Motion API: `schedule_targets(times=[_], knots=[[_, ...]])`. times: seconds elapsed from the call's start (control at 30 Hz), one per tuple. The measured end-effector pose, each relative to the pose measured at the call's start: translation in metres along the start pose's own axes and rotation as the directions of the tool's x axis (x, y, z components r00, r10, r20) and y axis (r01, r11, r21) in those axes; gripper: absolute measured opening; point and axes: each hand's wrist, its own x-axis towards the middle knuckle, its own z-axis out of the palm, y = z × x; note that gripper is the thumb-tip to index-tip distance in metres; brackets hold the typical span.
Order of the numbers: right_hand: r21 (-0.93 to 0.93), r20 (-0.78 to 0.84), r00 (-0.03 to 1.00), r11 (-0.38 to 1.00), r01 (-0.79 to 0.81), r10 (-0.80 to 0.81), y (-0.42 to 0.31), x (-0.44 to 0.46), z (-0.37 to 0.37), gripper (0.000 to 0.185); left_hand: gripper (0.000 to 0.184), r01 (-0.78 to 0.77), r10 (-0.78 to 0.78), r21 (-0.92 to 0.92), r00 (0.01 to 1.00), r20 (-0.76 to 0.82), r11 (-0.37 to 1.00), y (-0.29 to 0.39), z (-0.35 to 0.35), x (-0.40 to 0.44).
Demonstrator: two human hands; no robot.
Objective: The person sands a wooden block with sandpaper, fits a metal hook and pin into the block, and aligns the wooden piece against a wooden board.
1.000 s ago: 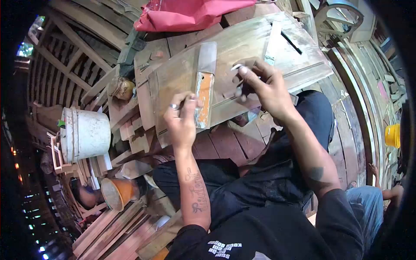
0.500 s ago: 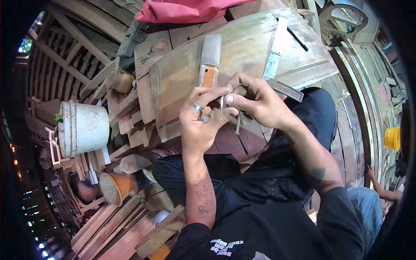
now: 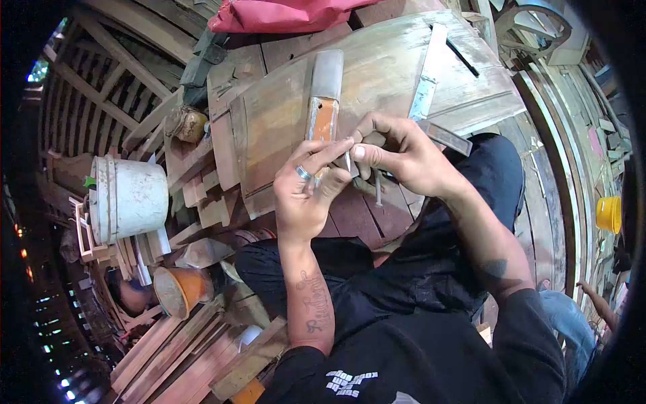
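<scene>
right hand (image 3: 409, 161): fingers pinch pale sliver (image 3: 348, 160); nail (image 3: 378, 190) juts toward six o'clock. left hand (image 3: 300, 196): fingers narrow, grip cannot be told.

Fingertips of the left grip (image 3: 301, 198) and right grip (image 3: 407, 160) hide most of a small, pale sliver (image 3: 348, 161), too small to identify. The left grip partly covers the long orange-and-grey bar (image 3: 324, 111). The top edge crops the crumpled pinkish-red sheet (image 3: 289, 16).

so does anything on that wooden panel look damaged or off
Yes, the orange-painted bar lying on the wooden panel, just beyond the left hand, looks worn: its paint is chipped, with pale patches showing.
</scene>
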Motion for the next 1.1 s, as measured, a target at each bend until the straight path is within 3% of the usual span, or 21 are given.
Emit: schedule_targets(times=[0.13,0.23,0.33,0.43,0.5,0.63,0.67,0.73,0.8,0.87,1.1], knots=[[-0.022,-0.02,0.998,0.998,0.055,-0.056,0.005,0.001,0.0,0.021,0.04,-0.106,0.105,-0.013,0.994,-0.031,0.994,-0.008,0.006,-0.001],[-0.026,-0.003,1.0,1.0,-0.008,0.008,-0.001,-0.001,-0.002,0.023,0.037,-0.056,0.057,0.021,0.997,-0.056,0.998,-0.009,0.007,-0.002],[-0.089,0.011,0.995,0.991,-0.101,0.103,-0.011,-0.004,0.002,0.027,0.026,-0.125,0.134,0.084,0.985,-0.108,0.989,-0.014,0.008,-0.001],[-0.015,-0.06,0.99,0.992,-0.126,0.125,-0.013,-0.006,0.007,0.032,0.016,-0.04,0.059,0.084,0.967,-0.249,0.996,-0.02,0.009,-0.002],[0.042,0.103,0.993,0.997,-0.068,0.064,-0.01,-0.004,0.001,0.037,0.019,0.065,-0.014,0.112,0.913,-0.408,0.992,-0.019,0.009,-0.001],[-0.088,0.102,0.995,0.996,0.021,-0.012,-0.001,-0.004,0.003,0.033,0.019,0.131,-0.083,0.103,0.922,-0.377,0.986,-0.017,0.008,-0.004],[-0.112,0.02,0.999,0.993,0.048,-0.046,0.003,-0.002,0.006,0.034,0.019,0.134,-0.086,0.102,0.922,-0.377,0.986,-0.019,0.008,-0.005],[-0.095,-0.023,1.0,0.995,0.007,-0.01,0.004,0.0,0.001,0.035,0.022,0.034,-0.018,0.05,0.957,-0.289,0.998,-0.023,0.008,-0.007],[-0.076,-0.089,0.996,0.997,-0.01,0.003,0.001,0.001,0.0,0.039,0.026,0.048,-0.042,0.018,0.964,-0.261,0.999,-0.023,0.012,-0.009],[-0.077,-0.078,0.997,0.997,-0.025,0.019,-0.002,0.0,-0.001,0.039,0.039,0.094,-0.106,-0.064,0.972,-0.21,0.993,-0.019,0.013,-0.011],[-0.042,-0.052,0.997,0.998,-0.053,0.051,0.0,0.0,0.001,0.038,0.039,0.134,-0.148,-0.135,0.984,-0.103,0.982,-0.02,0.004,-0.013]])
